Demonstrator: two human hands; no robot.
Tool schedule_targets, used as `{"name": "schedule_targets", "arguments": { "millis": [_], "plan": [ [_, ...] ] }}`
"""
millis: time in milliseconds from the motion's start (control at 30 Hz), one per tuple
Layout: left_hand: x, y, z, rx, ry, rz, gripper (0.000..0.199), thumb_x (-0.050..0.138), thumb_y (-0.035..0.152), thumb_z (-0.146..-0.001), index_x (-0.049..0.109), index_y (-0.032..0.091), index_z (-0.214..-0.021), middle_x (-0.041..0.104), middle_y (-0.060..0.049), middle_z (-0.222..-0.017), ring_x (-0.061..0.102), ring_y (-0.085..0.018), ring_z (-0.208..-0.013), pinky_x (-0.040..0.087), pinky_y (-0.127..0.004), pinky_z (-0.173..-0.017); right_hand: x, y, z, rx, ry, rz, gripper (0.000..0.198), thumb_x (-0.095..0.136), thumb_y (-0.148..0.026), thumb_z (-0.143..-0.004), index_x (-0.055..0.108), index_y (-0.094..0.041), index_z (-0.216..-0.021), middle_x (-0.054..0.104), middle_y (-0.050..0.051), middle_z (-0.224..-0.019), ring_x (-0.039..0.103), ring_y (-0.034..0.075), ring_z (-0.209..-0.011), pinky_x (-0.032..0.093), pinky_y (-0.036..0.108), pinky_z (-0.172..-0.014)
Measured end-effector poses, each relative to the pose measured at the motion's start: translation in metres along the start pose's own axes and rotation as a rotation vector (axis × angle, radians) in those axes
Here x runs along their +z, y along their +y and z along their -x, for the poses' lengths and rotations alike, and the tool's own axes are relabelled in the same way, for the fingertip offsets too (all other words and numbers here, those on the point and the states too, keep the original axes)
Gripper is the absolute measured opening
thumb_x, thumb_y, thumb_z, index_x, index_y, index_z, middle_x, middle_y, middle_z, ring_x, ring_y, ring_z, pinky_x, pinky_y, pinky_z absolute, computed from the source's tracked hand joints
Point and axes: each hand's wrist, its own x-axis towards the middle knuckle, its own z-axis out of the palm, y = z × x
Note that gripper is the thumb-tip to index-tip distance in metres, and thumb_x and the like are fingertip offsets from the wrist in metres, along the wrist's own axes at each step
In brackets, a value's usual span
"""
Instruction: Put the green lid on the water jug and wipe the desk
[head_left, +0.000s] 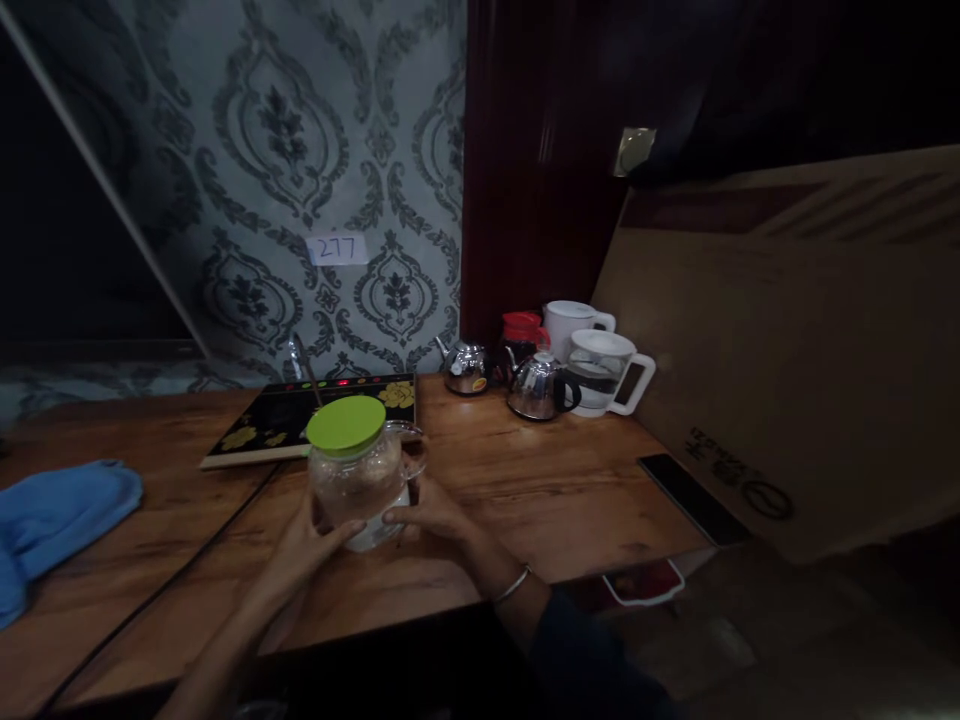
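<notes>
A clear glass pitcher (358, 484) with a flat green lid is held between both hands, over the front part of the wooden table. My left hand (321, 532) wraps its left side, thumb across the front. From the right, my right hand (431, 508) grips it by the handle side, its thumb also on the front of the glass. Just behind the pitcher lies a black electric cooktop (281, 415) with golden flowers and a lit red light. A curved metal spout (301, 362) rises at the cooktop's back. The far fingers of both hands are hidden.
Metal kettles (538, 388), a glass pitcher with a white handle (600, 370), a white jug (568, 322) and a red-lidded pot (521, 330) stand at the back right. A blue cloth (71, 510) lies left. A black cord (161, 590) crosses the wooden table (517, 490). Cardboard (780, 350) leans right.
</notes>
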Motion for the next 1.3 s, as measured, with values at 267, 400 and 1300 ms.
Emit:
{"name": "schedule_targets", "arguments": {
  "millis": [267,400,1300],
  "plan": [
    [0.019,0.014,0.012,-0.002,-0.03,-0.03,0.088,0.085,0.043,-0.057,0.047,0.026,-0.134,0.062,-0.011,-0.13,0.058,-0.036,-0.12,0.05,-0.05,-0.1,-0.012,-0.014,0.006,-0.056,-0.026,-0.056,0.09,0.087,-0.047,-0.059,0.048,-0.026,-0.137,0.06,0.004,-0.127,0.055,0.026,-0.119,0.041,0.039,-0.104],
    [0.041,0.031,0.017,0.033,-0.056,-0.011,0.084,0.084,0.045,-0.057,0.05,0.023,-0.131,0.065,-0.01,-0.125,0.059,-0.036,-0.119,0.052,-0.049,-0.098,-0.023,-0.022,0.014,-0.031,0.024,-0.066,0.086,0.088,-0.045,-0.058,0.052,-0.026,-0.133,0.061,0.004,-0.126,0.054,0.026,-0.12,0.04,0.04,-0.105],
    [0.192,-0.01,-0.099,0.145,-0.273,0.145,0.112,0.087,0.042,-0.054,0.027,0.021,-0.146,0.05,-0.017,-0.142,0.051,-0.032,-0.129,0.039,-0.047,-0.11,-0.149,-0.013,0.03,-0.086,0.724,0.208,0.049,0.073,-0.044,-0.068,0.063,-0.018,-0.108,0.069,0.005,-0.1,0.064,0.023,-0.093,0.052,0.036,-0.085]
  ]
}}
